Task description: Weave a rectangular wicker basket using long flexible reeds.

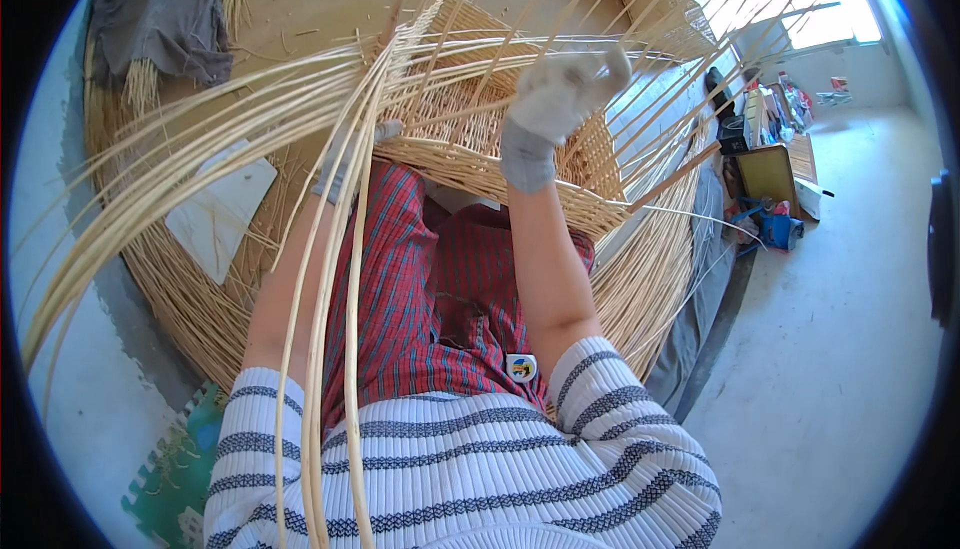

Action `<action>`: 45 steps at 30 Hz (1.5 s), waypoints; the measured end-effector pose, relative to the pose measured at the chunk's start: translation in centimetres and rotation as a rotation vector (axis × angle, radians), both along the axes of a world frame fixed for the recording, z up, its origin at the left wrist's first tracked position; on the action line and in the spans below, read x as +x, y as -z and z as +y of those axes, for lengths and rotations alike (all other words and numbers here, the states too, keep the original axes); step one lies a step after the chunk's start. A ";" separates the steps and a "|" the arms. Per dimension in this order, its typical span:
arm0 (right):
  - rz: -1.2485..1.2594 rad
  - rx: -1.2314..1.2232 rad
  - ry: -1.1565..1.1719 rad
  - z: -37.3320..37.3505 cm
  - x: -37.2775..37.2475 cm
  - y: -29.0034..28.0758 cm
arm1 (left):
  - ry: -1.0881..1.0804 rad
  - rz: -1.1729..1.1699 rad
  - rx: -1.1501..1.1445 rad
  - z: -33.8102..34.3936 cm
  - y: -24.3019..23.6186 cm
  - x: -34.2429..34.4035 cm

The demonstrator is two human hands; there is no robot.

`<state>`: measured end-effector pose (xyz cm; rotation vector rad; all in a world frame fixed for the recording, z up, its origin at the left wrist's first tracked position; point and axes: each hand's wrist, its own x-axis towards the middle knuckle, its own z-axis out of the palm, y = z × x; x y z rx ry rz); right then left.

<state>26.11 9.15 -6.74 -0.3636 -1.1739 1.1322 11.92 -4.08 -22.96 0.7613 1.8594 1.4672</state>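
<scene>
Work: a half-woven wicker basket (470, 129) lying across the person's lap, its woven wall toward the body and its bare stakes fanning up and away.
Right hand (565, 89): gloved, raised above the basket rim, grip closed in a fist on one or more thin canes (600, 49) that cross the stakes.
Left hand (350, 159): gloved, low at the near-left edge of the basket, largely hidden behind a bundle of long canes (340, 279); whether its grip is closed on them I cannot tell.
Key relation: the held canes run roughly level, left to right, across the upright stakes; the weave edge lies just below and to the left of the right fist, between the two hands.
Long axis of bundle: from the left hand down past the left knee toward the lower edge of the view, and upward in a curve to the left.
Nearer hand: the right hand is on the working canes; the left sits beside the basket wall.
Surroundings: a large round woven mat (190, 289) under the basket, grey cloth (160, 9) at its far-left edge, a pale flat sheet (220, 214) on the mat, pale floor (830, 369) to the right.
</scene>
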 end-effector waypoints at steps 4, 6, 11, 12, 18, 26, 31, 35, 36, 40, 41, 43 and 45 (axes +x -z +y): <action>0.335 0.005 -0.252 -0.2 5.2 3.6 | -0.014 -0.001 0.023 0.4 -0.2 -0.2; 0.372 0.007 -0.295 -0.1 7.0 4.5 | -0.022 -0.002 0.025 0.2 -0.8 -0.2; 0.465 -0.603 -0.086 -1.8 9.7 6.8 | -0.047 -0.059 0.063 -1.0 -3.1 0.2; 0.373 -0.490 -0.092 -2.3 10.1 7.4 | -0.056 -0.049 0.070 -0.7 -3.5 0.2; -0.025 -0.518 0.033 -4.0 13.0 10.2 | -0.205 -0.160 0.189 -1.0 -3.0 1.9; -0.212 -0.444 -0.181 0.1 13.2 9.0 | -0.256 0.394 0.127 -1.3 -5.3 9.5; -0.328 -0.458 -0.261 0.0 14.5 8.3 | 0.445 -0.089 -0.182 3.9 -7.2 8.5; -0.570 -0.054 -0.284 3.4 9.9 4.3 | 0.401 0.179 -0.168 5.0 -6.2 7.8; -0.743 0.226 -0.141 4.6 7.7 2.9 | 0.352 0.227 -0.115 4.9 -5.9 7.9; -0.754 0.163 0.037 6.3 0.9 -0.5 | 0.291 0.025 -0.202 4.7 -6.0 8.0; -0.699 0.221 0.062 5.9 1.0 -0.7 | 0.296 0.034 -0.117 4.6 -6.1 7.8; -0.281 -0.053 -0.196 4.0 2.8 0.1 | 0.317 0.054 -0.198 4.4 -6.3 7.5; -0.181 -0.047 -0.030 1.3 7.2 2.1 | 0.403 0.075 -0.149 4.2 -6.3 7.5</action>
